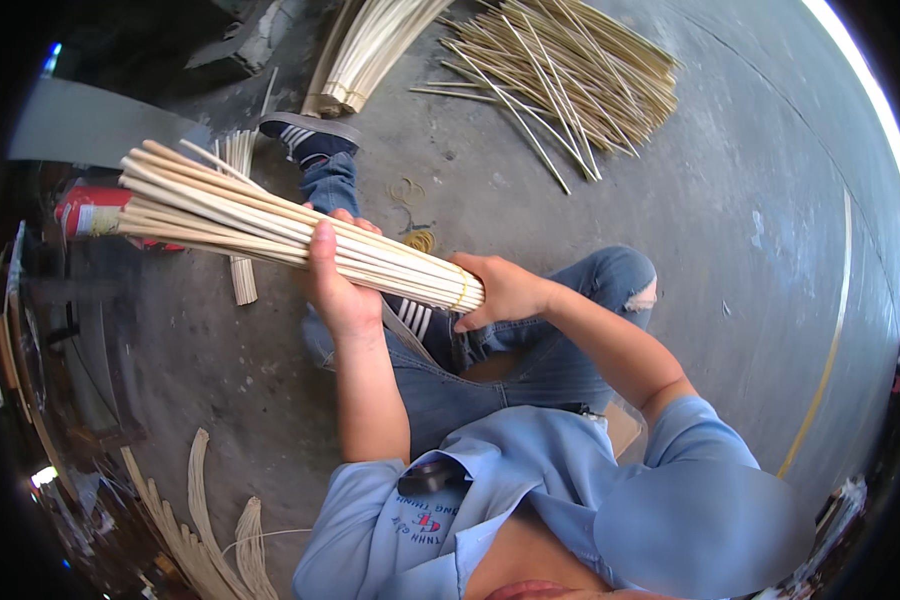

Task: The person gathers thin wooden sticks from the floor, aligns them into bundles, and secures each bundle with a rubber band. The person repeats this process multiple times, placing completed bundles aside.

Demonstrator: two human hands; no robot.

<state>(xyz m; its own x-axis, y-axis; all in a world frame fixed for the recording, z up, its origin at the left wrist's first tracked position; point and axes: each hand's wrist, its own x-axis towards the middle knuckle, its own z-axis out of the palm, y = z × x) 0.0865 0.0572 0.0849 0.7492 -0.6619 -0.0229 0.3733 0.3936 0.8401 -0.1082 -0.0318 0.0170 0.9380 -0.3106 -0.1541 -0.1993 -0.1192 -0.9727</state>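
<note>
A thick bundle of pale wooden sticks (260, 225) lies slantwise across both my hands above my lap. My left hand (342, 285) is wrapped round its middle, thumb on top. At the lower right end my right hand (510, 288) closes round the stick ends, next to a yellow rubber band (463, 288) that circles the bundle there. Toward the upper left the sticks fan apart. On the floor just beyond the bundle lie several more yellow rubber bands (420, 241).
A loose heap of brownish sticks (580, 75) spreads at the far right of my feet. Beyond my shoe stands a larger tied bundle (370, 50). To the left are a thinner stick bundle (243, 280) and a red container (95, 212). Bent pale strands (200, 500) lie near left.
</note>
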